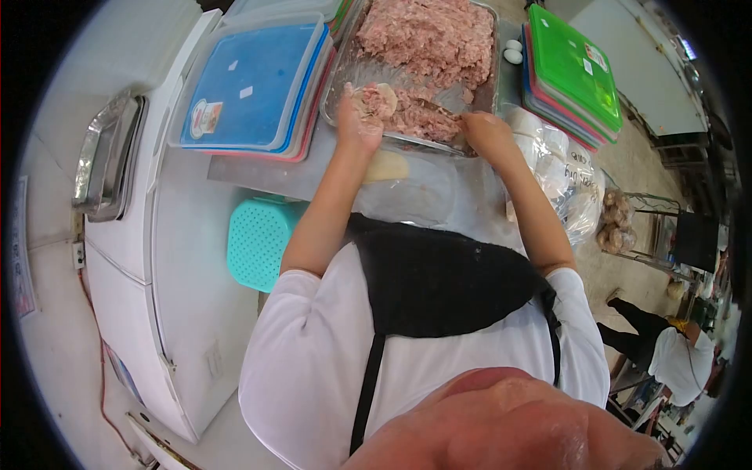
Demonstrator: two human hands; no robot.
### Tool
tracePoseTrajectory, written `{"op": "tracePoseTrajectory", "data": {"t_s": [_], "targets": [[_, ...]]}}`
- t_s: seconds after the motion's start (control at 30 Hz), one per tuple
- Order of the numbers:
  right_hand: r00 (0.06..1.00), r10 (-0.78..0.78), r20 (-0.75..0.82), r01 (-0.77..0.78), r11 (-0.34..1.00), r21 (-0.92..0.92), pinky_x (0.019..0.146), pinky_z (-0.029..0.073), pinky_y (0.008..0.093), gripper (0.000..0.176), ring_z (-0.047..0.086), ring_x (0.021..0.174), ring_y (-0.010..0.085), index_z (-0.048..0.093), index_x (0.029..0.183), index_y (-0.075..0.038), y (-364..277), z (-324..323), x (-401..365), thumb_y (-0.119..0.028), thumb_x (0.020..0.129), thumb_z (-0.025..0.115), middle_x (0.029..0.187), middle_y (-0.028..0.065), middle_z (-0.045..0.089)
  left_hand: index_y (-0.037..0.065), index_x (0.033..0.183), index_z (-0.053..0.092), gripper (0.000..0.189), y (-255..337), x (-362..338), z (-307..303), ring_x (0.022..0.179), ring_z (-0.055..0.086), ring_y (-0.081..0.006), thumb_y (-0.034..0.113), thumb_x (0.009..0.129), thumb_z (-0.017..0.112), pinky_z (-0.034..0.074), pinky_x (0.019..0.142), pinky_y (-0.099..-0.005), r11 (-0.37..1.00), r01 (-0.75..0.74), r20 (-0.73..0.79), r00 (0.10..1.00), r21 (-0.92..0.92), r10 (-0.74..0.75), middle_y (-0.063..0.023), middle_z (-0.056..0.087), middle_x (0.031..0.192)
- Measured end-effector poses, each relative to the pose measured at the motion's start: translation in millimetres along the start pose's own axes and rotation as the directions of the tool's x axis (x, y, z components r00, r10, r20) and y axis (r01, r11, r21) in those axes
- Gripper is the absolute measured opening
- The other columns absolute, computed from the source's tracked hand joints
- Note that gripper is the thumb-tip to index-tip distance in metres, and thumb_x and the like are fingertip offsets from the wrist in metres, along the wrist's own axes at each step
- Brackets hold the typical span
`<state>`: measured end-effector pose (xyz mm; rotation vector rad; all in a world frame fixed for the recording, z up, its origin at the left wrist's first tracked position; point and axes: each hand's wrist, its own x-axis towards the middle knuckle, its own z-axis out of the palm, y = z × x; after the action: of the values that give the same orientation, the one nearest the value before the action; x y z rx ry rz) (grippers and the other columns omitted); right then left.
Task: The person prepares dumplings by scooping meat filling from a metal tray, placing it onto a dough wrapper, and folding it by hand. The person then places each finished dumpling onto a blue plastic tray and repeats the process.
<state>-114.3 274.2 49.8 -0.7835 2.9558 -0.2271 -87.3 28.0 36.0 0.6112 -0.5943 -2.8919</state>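
At the near left of the metal tray, my left hand is closed around a pale round dough wrapper with minced meat on it. My right hand, at the tray's near right corner, grips the handle of a metal utensil. Its far end lies in the ground meat, and its exact shape is hard to make out. The pink meat is heaped at the tray's far end, with a smaller portion near my hands. More pale dough lies on the table just below the tray.
Stacked lidded containers flank the tray, blue-topped at left and green-topped at right. Two eggs sit beside the tray. Plastic-wrapped packages are at right, a turquoise basket at lower left. Another person is at far right.
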Motion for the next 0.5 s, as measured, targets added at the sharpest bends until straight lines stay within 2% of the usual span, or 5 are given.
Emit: {"op": "tracePoseTrajectory", "data": {"t_s": [0.1,0.2,0.3,0.4,0.5], "targets": [[0.986,0.012,-0.168,0.019,0.983,0.181,0.074,0.05,0.0433,0.025,0.062,0.087,0.0363,0.063,0.107,-0.005,-38,-43,-15,-0.023,0.091,0.054,0.094,0.0205,0.064,-0.004,0.109,0.055,0.054,10,8,-3,0.099,0.056,-0.0319,0.047,0.09,0.051,0.046,0.09,-0.0428,0.973,0.145,0.107,0.986,-0.18,-0.127,-0.015,0.059,0.101],[0.978,-0.127,-0.164,0.153,0.975,0.16,0.071,0.049,0.0441,0.024,0.062,0.084,0.0366,0.062,0.108,-0.006,-54,-34,-15,-0.022,0.091,0.053,0.092,0.0191,0.063,-0.002,0.112,0.055,0.062,14,1,19,0.092,0.056,-0.0317,0.056,0.088,0.051,0.047,0.084,-0.0452,0.961,0.239,0.078,0.97,-0.14,-0.229,-0.0137,0.058,0.097],[0.995,-0.102,0.016,0.103,0.993,-0.052,0.071,0.049,0.0458,0.023,0.061,0.081,0.0376,0.061,0.107,-0.007,-50,-74,-11,-0.021,0.092,0.053,0.089,0.0181,0.062,0.0,0.113,0.055,0.064,23,-4,24,0.091,0.053,-0.0313,0.059,0.087,0.051,0.046,0.081,-0.0481,0.983,0.173,-0.027,0.984,-0.068,-0.175,-0.014,0.056,0.099],[0.993,-0.068,-0.093,0.063,0.997,-0.05,0.071,0.047,0.0485,0.022,0.061,0.079,0.0385,0.061,0.105,-0.005,-76,-95,-20,-0.021,0.091,0.054,0.088,0.0175,0.061,-0.001,0.113,0.054,0.064,28,22,0,0.09,0.051,-0.03,0.058,0.087,0.051,0.046,0.079,-0.0482,0.948,0.311,0.269,0.921,-0.067,-0.283,-0.0138,0.053,0.101],[0.971,-0.167,-0.17,0.183,0.98,0.084,0.068,0.049,0.0453,0.022,0.061,0.077,0.0388,0.063,0.106,-0.007,-78,-66,-10,-0.022,0.093,0.053,0.087,0.0176,0.062,-0.001,0.115,0.053,0.063,20,11,26,0.096,0.052,-0.0305,0.055,0.087,0.053,0.046,0.083,-0.048,0.969,0.208,0.098,0.976,-0.132,-0.196,-0.0142,0.053,0.107]]}}
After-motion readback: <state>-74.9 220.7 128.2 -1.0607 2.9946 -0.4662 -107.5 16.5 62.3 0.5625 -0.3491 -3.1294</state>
